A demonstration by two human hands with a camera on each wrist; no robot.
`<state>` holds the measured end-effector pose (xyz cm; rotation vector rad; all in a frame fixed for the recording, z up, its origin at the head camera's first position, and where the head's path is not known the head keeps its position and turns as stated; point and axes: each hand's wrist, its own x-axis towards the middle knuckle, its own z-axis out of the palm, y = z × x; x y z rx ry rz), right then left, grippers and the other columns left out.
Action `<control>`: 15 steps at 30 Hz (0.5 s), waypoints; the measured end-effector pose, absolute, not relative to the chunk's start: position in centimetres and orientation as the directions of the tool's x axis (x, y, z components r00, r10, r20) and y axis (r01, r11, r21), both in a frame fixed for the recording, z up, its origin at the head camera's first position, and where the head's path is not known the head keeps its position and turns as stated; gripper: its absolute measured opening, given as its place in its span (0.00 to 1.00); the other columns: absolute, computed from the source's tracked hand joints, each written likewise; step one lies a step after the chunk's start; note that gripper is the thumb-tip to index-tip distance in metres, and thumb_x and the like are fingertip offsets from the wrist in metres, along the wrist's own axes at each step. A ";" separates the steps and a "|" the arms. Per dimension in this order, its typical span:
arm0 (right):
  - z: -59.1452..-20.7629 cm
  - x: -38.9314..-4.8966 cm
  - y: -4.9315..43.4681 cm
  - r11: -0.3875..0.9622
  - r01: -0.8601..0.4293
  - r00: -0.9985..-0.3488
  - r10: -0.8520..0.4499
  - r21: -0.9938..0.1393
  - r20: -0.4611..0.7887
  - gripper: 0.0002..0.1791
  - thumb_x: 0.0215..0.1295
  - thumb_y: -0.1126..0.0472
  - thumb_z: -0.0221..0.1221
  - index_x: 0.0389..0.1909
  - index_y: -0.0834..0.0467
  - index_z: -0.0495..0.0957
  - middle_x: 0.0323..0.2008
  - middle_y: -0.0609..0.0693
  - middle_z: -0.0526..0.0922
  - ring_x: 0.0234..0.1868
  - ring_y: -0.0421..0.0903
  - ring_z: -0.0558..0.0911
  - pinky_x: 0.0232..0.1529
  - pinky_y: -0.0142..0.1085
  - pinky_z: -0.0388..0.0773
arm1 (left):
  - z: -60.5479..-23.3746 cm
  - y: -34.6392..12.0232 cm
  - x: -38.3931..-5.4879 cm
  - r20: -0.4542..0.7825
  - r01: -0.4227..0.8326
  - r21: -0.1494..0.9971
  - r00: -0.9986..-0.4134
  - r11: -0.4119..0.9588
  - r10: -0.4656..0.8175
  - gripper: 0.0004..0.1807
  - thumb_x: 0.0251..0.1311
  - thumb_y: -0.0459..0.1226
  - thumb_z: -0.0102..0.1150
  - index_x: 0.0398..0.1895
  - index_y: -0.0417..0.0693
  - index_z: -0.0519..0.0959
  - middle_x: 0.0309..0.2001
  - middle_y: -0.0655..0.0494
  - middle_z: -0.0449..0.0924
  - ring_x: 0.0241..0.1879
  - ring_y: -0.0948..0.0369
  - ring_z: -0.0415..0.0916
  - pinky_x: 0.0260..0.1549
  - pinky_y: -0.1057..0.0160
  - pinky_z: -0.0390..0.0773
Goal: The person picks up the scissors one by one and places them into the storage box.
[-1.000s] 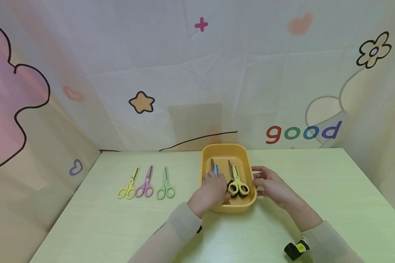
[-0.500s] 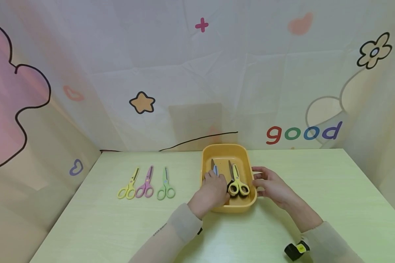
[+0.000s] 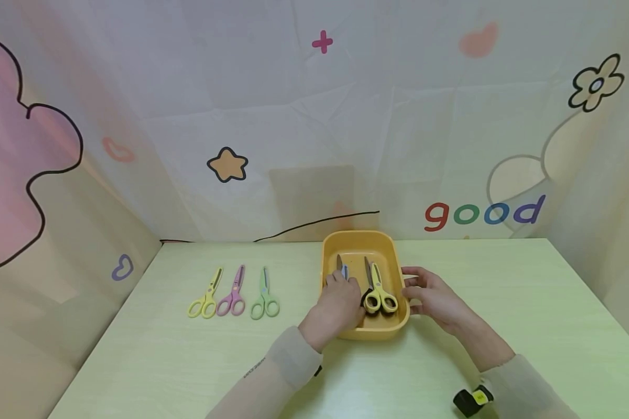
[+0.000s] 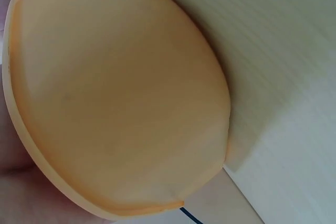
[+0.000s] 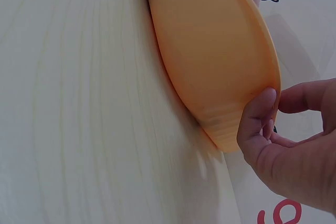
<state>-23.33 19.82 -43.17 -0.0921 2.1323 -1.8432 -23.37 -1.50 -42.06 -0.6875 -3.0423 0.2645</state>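
An orange-yellow plastic tray [image 3: 359, 334] sits on the table. My left hand [image 3: 338, 305] reaches into its left half, fingers curled down over blue-bladed scissors [image 3: 345, 271]; the handles are hidden under the hand. A dark metal blade [image 3: 339, 262] shows beside the blue one. Yellow scissors [image 3: 377, 291] lie in the tray's right half, partly over scissors with a dark blade and black handles [image 3: 366, 295]. At the tray's right side, my right hand [image 3: 435, 297] holds the rim between thumb and fingers, clearer in the right wrist view. The left wrist view shows mostly the tray's outer wall [image 4: 126, 87].
Left of the tray, yellow scissors [image 3: 205, 297], pink scissors [image 3: 234, 294] and green scissors [image 3: 264, 297] lie in a row, blades pointing away. A printed cloth [image 3: 314, 128] hangs along the table's back edge. A black wrist device [image 3: 472, 400] is by the right sleeve.
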 end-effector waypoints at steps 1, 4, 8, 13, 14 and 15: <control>-43.2 -23.3 19.8 0.165 0.160 -0.947 -0.254 -0.973 -0.198 0.33 0.76 0.68 0.49 0.76 0.70 0.50 0.61 0.69 0.66 0.54 0.57 0.75 0.46 0.41 0.83 | -42.1 -1.6 -23.4 -0.020 0.430 -0.163 -0.902 0.888 0.432 0.25 0.70 0.54 0.60 0.41 0.37 0.75 0.40 0.41 0.72 0.39 0.52 0.70 0.33 0.62 0.78; -43.2 -23.3 19.8 0.164 0.159 -0.947 -0.254 -0.973 -0.198 0.33 0.76 0.68 0.49 0.76 0.70 0.50 0.61 0.69 0.65 0.54 0.57 0.75 0.46 0.41 0.83 | -42.1 -1.8 -23.4 -0.008 0.443 -0.129 -0.895 0.887 0.445 0.25 0.71 0.53 0.60 0.47 0.36 0.76 0.44 0.39 0.74 0.42 0.51 0.72 0.35 0.61 0.80; -43.2 -23.3 19.8 0.158 0.162 -0.947 -0.254 -0.974 -0.198 0.33 0.76 0.68 0.50 0.76 0.69 0.50 0.61 0.68 0.66 0.53 0.56 0.75 0.46 0.41 0.83 | -42.1 -2.1 -23.6 0.011 0.465 -0.084 -0.884 0.881 0.467 0.26 0.71 0.51 0.60 0.57 0.37 0.76 0.52 0.38 0.74 0.50 0.50 0.73 0.44 0.59 0.81; -43.2 -23.3 19.7 0.153 0.164 -0.947 -0.253 -0.975 -0.199 0.33 0.76 0.68 0.50 0.76 0.69 0.51 0.61 0.68 0.66 0.52 0.55 0.75 0.45 0.40 0.83 | -42.2 -2.4 -23.7 0.042 0.482 -0.032 -0.874 0.875 0.483 0.26 0.71 0.50 0.62 0.61 0.39 0.76 0.62 0.35 0.71 0.58 0.46 0.72 0.51 0.55 0.80; -43.3 -23.3 19.8 0.151 0.163 -0.946 -0.255 -0.975 -0.198 0.33 0.76 0.68 0.50 0.76 0.69 0.50 0.61 0.68 0.66 0.52 0.55 0.75 0.45 0.40 0.83 | -42.2 -2.5 -23.6 0.045 0.486 -0.022 -0.873 0.874 0.486 0.26 0.71 0.50 0.62 0.60 0.40 0.76 0.63 0.34 0.70 0.58 0.45 0.72 0.52 0.54 0.80; -43.3 -23.3 19.8 0.150 0.165 -0.946 -0.255 -0.975 -0.199 0.33 0.76 0.68 0.50 0.76 0.70 0.50 0.60 0.68 0.66 0.52 0.55 0.75 0.45 0.40 0.83 | -42.2 -2.6 -23.6 0.051 0.489 -0.009 -0.871 0.872 0.489 0.25 0.70 0.50 0.63 0.59 0.40 0.76 0.63 0.34 0.70 0.59 0.44 0.72 0.51 0.53 0.80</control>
